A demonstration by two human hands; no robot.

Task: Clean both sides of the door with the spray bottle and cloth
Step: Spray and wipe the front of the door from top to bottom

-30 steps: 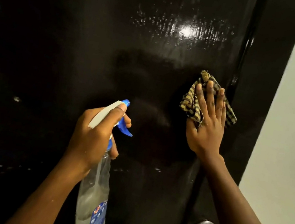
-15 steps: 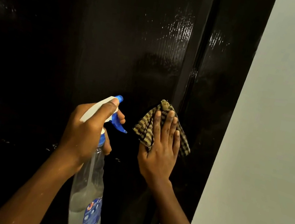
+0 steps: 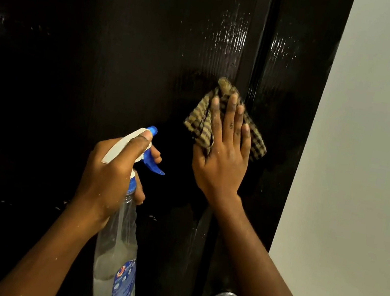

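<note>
We see the right hand (image 3: 222,157), fingers straight, pressing a checked brown cloth (image 3: 203,123) flat against the glossy dark wooden door (image 3: 141,48); left of the cloth, the left hand (image 3: 112,172) grips a clear plastic spray bottle (image 3: 118,246).

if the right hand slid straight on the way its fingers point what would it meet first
Probably nothing solid: the right hand, flat on the cloth, points up the door toward glossy streaks, left of the vertical seam.

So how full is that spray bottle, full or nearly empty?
Partly full. The spray bottle, gripped by the left hand, is clear up top with cloudy liquid lower down; its base is out of frame.
</note>
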